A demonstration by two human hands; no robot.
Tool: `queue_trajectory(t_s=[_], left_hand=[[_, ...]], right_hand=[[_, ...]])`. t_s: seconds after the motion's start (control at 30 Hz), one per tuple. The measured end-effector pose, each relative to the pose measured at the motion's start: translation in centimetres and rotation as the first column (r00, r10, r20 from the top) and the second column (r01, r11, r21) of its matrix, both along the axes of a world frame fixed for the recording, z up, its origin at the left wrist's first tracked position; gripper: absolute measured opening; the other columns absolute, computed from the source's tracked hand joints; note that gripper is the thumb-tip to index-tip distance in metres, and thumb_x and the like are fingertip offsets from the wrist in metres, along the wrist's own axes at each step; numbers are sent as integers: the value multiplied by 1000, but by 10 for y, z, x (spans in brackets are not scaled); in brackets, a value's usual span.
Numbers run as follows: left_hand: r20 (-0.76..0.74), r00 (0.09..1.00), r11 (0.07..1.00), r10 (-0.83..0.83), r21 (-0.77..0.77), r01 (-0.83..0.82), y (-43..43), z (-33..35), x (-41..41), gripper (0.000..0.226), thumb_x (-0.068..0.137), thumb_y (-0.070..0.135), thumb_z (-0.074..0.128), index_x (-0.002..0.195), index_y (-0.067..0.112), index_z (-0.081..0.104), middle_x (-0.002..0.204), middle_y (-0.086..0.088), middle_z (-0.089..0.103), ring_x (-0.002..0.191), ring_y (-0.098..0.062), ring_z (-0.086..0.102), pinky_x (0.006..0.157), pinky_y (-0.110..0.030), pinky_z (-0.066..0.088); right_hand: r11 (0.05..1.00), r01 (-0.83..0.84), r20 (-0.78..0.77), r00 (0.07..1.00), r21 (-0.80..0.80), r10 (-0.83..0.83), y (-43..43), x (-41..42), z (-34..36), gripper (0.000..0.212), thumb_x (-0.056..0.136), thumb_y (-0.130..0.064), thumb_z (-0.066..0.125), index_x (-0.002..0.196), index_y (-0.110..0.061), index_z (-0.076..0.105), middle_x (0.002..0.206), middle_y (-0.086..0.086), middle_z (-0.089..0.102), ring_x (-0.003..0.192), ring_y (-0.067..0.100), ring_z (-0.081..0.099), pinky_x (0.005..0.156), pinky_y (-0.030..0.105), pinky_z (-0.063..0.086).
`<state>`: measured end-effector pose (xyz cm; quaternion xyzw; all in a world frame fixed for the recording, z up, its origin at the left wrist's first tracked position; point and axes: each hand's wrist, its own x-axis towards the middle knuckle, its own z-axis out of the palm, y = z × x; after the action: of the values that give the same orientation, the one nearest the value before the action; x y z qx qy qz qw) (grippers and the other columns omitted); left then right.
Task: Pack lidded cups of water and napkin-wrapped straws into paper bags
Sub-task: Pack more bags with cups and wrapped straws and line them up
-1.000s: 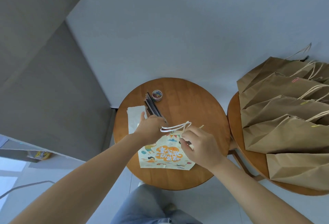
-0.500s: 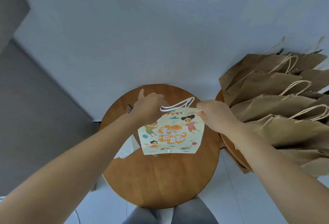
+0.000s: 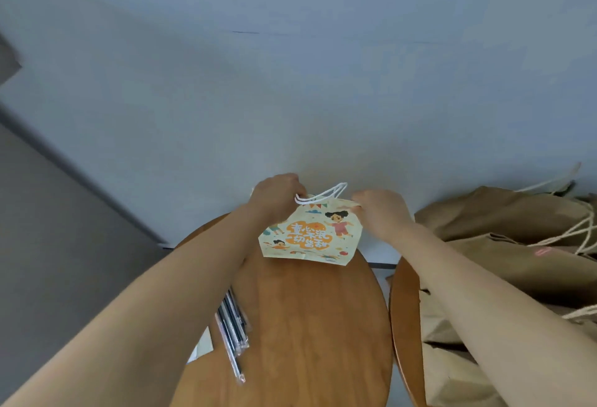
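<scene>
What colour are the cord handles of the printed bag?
White handles on the printed bag; the head view shows them best.

Two long bare forearms — smooth, tapering — into bare left hand [image 3: 275, 197] and right hand [image 3: 378, 211].

Plain indoor room — round wooden table [image 3: 307, 326], bare pale wall [image 3: 290, 83].

You have one view only, from the camera worn on your head. It faces forward and steeply down along both forearms. Your left hand [image 3: 277, 196] and right hand [image 3: 381, 212] sit close in, near the middle. The round worktop [image 3: 316, 326] fills the lower centre and the pale wall [image 3: 290, 83] takes the upper half. A second worktop [image 3: 405, 309] runs off the right edge.
</scene>
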<state>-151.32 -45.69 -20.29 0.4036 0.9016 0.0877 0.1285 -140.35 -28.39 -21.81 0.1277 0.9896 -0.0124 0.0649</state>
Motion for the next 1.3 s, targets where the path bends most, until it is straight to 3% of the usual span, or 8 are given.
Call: queue_trajectory(t_s=[0.17,0.3,0.47,0.67,0.9,1.03,1.17,1.3], left_hand=[[38,996,997,84,-6,-83,25,-31,-23,33,91,2,44,105,18,70,97,-4,52,93,-27,56,66,-27,31],[17,984,982,178,60,-178,39,-46,-36,29,89,2,47,96,18,70,81,3,40,92,-28,54,67,-27,24],[12,990,982,143,121,-144,45,-53,-43,24,85,-1,53,93,11,73,89,-10,56,88,-30,56,69,-25,21],[33,999,979,36,202,-42,40,-67,-48,27,60,-15,72,70,9,75,66,-10,60,55,-31,59,66,-31,31],[22,990,973,138,182,-140,40,-48,-35,20,86,4,58,90,11,77,80,-13,63,75,-32,56,68,-27,26],[35,979,973,201,112,-204,30,-31,-21,19,92,15,54,100,12,72,93,-11,65,89,-30,57,78,-31,33],[93,952,947,291,115,-301,10,-2,-1,42,95,18,54,136,14,50,130,-6,54,120,-25,47,100,-29,31],[108,944,939,313,116,-325,-22,34,23,49,96,20,52,143,17,39,142,-3,45,132,-21,39,106,-30,30]], right_hand=[[937,109,-47,990,-332,-132,28,-33,-43,18,92,-13,48,75,-13,51,77,0,51,80,25,50,52,27,25],[427,312,22,827,-849,-561,31,-30,-76,49,76,-14,73,119,-14,49,109,-5,56,100,13,54,68,20,41],[157,474,395,844,-867,-363,26,-23,-126,53,67,-2,79,115,-19,60,113,0,67,107,22,62,94,43,50],[199,543,495,833,-816,-246,24,-25,-145,47,77,-4,72,121,-17,59,117,-3,63,110,17,56,93,32,45],[175,377,253,836,-909,-486,23,-27,-102,30,79,-4,69,107,-15,67,102,-2,69,94,16,66,72,26,55],[440,220,-32,867,-870,-497,20,-28,-55,9,86,-7,59,86,-11,67,82,2,68,73,17,64,54,23,45],[683,51,-286,883,-729,-371,6,-23,-14,17,89,-4,54,96,-4,70,94,8,68,84,21,62,69,27,49],[759,-79,-344,918,-647,-198,-30,-9,30,19,91,-4,53,102,-2,69,101,10,67,81,26,63,74,35,53]])
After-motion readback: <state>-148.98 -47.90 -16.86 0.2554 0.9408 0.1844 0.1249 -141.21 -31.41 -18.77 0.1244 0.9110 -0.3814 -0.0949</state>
